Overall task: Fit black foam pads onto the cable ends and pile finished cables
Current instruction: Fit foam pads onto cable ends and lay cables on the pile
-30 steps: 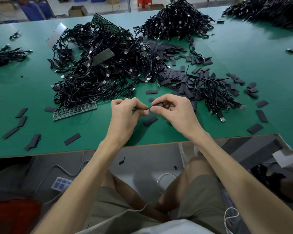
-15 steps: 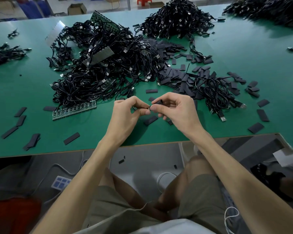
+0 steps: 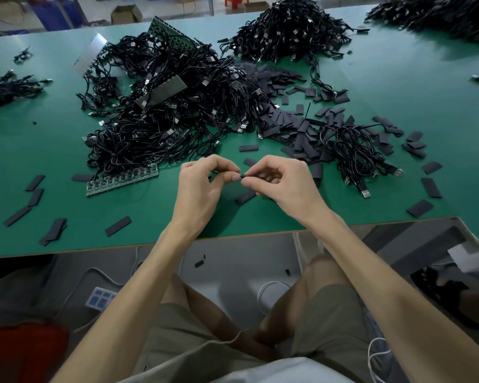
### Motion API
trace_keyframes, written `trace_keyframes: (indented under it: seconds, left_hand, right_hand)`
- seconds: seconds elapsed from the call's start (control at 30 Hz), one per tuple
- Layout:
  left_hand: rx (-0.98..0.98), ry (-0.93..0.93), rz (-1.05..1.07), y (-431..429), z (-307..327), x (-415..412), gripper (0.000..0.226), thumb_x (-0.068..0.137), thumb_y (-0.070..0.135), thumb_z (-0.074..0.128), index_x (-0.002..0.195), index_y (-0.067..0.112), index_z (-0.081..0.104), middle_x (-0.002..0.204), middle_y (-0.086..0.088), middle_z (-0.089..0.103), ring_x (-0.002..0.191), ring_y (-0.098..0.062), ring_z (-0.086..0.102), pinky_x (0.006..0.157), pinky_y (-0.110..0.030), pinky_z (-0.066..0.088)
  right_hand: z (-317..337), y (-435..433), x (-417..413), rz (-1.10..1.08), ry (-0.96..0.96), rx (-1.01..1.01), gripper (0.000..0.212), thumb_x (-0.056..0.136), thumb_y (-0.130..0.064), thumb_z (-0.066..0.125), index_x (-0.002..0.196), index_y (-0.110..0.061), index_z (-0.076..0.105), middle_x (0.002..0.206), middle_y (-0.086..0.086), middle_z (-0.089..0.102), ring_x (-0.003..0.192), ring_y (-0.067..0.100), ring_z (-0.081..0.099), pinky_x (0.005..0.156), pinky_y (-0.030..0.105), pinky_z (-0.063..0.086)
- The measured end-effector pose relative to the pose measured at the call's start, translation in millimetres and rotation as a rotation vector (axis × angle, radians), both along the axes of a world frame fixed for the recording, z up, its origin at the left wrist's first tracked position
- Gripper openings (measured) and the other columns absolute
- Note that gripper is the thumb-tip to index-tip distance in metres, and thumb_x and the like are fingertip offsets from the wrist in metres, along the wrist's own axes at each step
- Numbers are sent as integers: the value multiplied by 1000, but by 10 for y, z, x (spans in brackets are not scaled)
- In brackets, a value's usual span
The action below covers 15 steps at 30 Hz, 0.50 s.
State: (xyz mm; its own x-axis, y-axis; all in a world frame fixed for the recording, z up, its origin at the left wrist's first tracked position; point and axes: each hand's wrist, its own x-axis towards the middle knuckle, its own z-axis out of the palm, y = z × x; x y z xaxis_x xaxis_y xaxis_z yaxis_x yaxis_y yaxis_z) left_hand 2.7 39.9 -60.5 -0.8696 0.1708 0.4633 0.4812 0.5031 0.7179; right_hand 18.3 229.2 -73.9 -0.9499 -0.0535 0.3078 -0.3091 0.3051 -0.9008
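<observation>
Head view. Both hands are up just over the worktop (image 3: 398,87), close to the middle of its near edge.

Left hand (image 3: 202,189): fingers curled, thumb and forefinger pinching the cable end (image 3: 216,172). It's a thin black bit, mostly hidden behind the fingers.

Right hand (image 3: 284,183): fingers curled as well, thumb and forefinger pinching a small foam pad (image 3: 245,176) near its tip.

Pad and cable end meet between the two thumbs. We cannot tell how far one sits on the other.

On the worktop we see:
- One loose pad (image 3: 245,197) lying flat right under the hands.
- Big cable pile (image 3: 172,114) mid-worktop, left of centre, with a green board strip (image 3: 122,181) at its near side.
- Second cable pile (image 3: 291,31) at the far edge.
- Heap of pads (image 3: 296,131) touching the big pile on its right.
- Small cable bundle (image 3: 354,153) lying on the near right part of that heap, plugs pointing toward the near edge.
- Scattered pads (image 3: 35,197) toward the near left corner, and a few more by the near right corner.
- Another cable pile (image 3: 440,15) in the far right corner.
- Thin cable pile (image 3: 9,88) at the left edge.
</observation>
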Motion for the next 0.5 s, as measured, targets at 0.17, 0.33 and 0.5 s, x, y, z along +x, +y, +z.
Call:
trace_keyframes:
  seconds: [0.17,0.33,0.5]
  left_hand:
    - [-15,43,-24,23,-1,-2,14,87,20,77,88,33,71,85,28,69,91,-5,62,96,-24,37]
    - [-50,96,-28,9,-25,-25,11,91,17,73,96,28,73,90,27,69,92,-5,63,97,-23,35]
    - [-66,86,-30,9,-43,-37,13,92,18,71,96,30,72,89,29,69,93,-7,64,99,-25,34]
  right_hand:
    - [36,46,-33,19,-59,-21,11,88,-26,80,96,-19,81,80,-4,77,69,15,69,70,33,56]
    - [16,41,-26,31,-81,32,16,97,-34,69,96,-21,79,78,-6,76,64,7,64,65,27,53]
    - [6,61,-45,70,-108,-1,13,96,-25,71,100,-16,79,79,-3,76,71,8,66,72,34,56]
